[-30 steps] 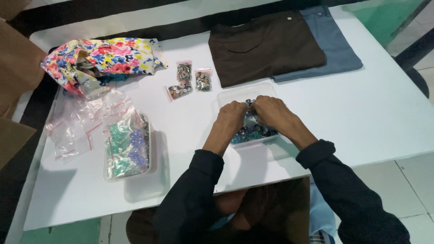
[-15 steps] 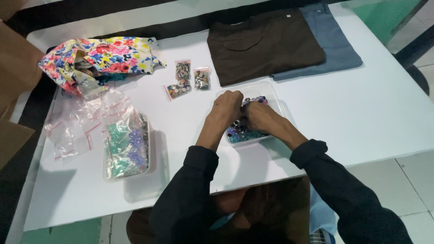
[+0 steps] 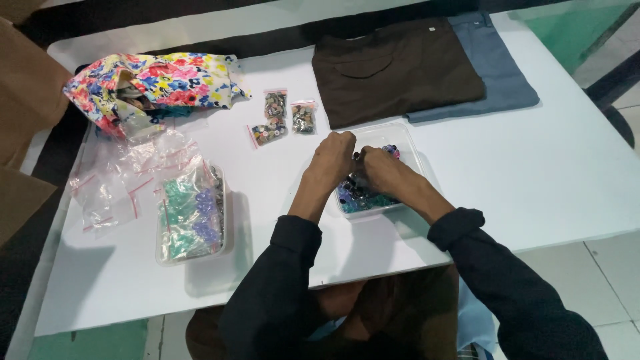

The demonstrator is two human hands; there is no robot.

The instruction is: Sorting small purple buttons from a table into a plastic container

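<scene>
My left hand [image 3: 333,157] and my right hand [image 3: 377,171] meet, fingers curled, over a clear plastic tray [image 3: 412,148] near the table's middle. The tray holds several small colourful pieces [image 3: 357,197], blue, green and dark. The fingertips touch each other above them; whatever lies between the fingers is hidden. Both arms wear dark sleeves. Three small zip bags [image 3: 275,105] filled with tiny pieces lie on the table just left of and beyond my left hand.
A second clear tray [image 3: 193,248] with filled bags stands at the left, empty zip bags [image 3: 110,190] beside it. A floral cloth [image 3: 153,81] lies at the back left; folded brown [image 3: 393,67] and blue [image 3: 503,77] garments at the back. Cardboard [image 3: 23,107] stands off the table's left.
Both hands stayed together over the tray and shifted slightly toward its far left side. Nothing else on the table moved.
</scene>
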